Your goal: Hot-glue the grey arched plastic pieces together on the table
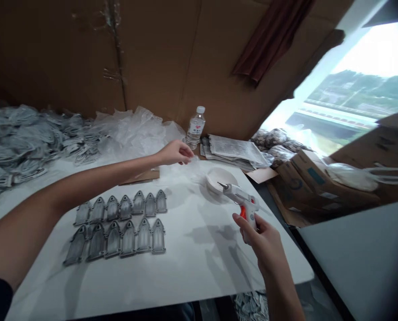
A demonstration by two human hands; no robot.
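Right hand [257, 243]: we've got fingers wrapped round a glue gun [241, 198], near the table's [199, 272] right edge.
Left hand [175, 152]: fingers loosely curled, seemingly empty, at the far edge.
Done: two rows of grey arched plaques [120, 236], mid-table.
Left: a big heap [21, 138] at the far left corner.

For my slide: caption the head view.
Right hand holds a glue gun near a white bowl; left hand stretches past two rows of arched grey pieces.

Makeshift workshop (cardboard walls [68, 53]), w/ glue gun [239, 196] + parts heap [21, 138].
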